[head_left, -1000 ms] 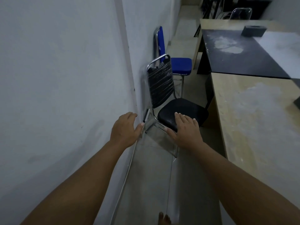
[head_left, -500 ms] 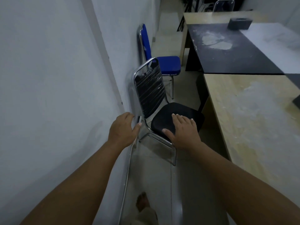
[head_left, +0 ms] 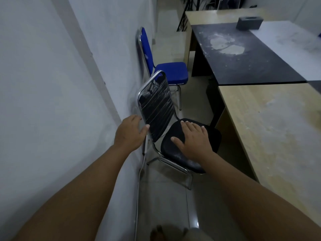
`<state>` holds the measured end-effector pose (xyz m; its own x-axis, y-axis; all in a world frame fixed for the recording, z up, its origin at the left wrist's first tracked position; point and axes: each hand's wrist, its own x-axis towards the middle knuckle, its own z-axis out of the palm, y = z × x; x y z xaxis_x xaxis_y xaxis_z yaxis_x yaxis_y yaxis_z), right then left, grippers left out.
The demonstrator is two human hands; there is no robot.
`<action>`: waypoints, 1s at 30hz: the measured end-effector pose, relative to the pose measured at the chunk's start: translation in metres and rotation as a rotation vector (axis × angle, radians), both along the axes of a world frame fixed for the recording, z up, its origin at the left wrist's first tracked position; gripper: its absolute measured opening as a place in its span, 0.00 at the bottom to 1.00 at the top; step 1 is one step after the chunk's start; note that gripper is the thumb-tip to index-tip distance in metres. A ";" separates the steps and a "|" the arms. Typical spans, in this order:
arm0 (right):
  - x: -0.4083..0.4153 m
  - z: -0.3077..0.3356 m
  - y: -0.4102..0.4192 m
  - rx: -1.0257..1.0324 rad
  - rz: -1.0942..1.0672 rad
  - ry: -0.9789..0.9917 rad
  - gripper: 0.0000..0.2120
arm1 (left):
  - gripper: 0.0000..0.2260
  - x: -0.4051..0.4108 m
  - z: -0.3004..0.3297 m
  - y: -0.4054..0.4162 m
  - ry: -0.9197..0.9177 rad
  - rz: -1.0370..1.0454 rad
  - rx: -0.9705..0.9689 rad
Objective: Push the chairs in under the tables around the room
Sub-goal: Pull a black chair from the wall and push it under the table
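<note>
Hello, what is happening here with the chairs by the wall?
A person is handling the black chair that stands between the wall and the wooden table. The left hand grips the backrest's edge, and the right hand lies flat on the seat. The chair is not yet under the table. A blue chair waits behind it.

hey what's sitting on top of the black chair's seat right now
Only the right hand, laid flat with fingers straight on the black chair seat. The seat patch under the palm is covered. The left hand grips the backrest edge instead.
</note>
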<state>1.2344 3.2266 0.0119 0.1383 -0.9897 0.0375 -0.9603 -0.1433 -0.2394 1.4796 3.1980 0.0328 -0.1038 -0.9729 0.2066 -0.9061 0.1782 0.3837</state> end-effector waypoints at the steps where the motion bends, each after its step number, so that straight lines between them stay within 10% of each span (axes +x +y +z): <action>1: -0.001 -0.001 -0.007 0.005 -0.004 0.002 0.37 | 0.19 0.000 -0.002 -0.009 0.017 -0.007 0.006; 16: -0.041 -0.022 -0.142 0.045 -0.020 0.001 0.37 | 0.12 -0.024 -0.027 -0.175 0.083 0.063 0.083; 30: -0.065 -0.052 -0.181 0.127 -0.054 -0.013 0.36 | 0.27 -0.024 -0.061 -0.239 0.102 0.260 0.221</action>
